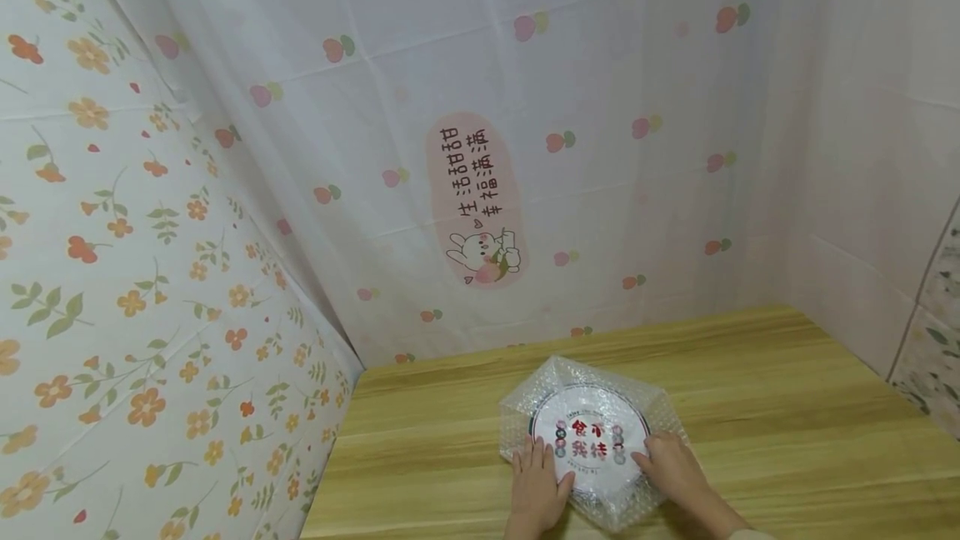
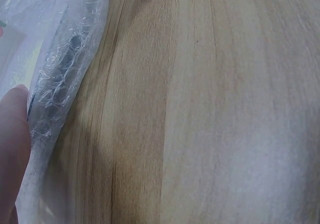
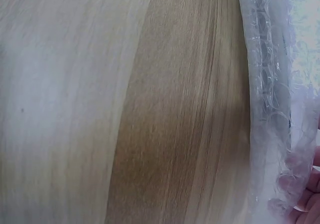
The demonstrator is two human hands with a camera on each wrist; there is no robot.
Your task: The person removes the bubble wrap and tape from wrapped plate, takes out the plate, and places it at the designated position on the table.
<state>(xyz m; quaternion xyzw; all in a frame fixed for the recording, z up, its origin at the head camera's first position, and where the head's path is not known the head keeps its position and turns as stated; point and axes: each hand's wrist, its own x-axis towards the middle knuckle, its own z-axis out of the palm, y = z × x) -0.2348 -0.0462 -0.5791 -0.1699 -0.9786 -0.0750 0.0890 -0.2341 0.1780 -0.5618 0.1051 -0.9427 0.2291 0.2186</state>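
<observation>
A round white item (image 1: 588,440) with a dark rim, red characters and small round pictures lies flat on the table, wrapped in clear bubble wrap (image 1: 555,373). My left hand (image 1: 534,482) rests on its near left part, fingers straight and thumb spread to the right. In the left wrist view, one digit of the left hand (image 2: 12,139) touches the wrap. At the right edge, my right hand (image 1: 675,467) holds the package, thumb on top. In the right wrist view, curled fingers of the right hand (image 3: 305,199) show partly through the bubble wrap at the corner.
The wood-grain table (image 1: 405,457) extends on both sides of the package. A pale curtain (image 1: 600,190) with fruit prints hangs behind it. A flowered cloth (image 1: 150,273) stands at the left and another pale cloth (image 1: 862,190) at the right.
</observation>
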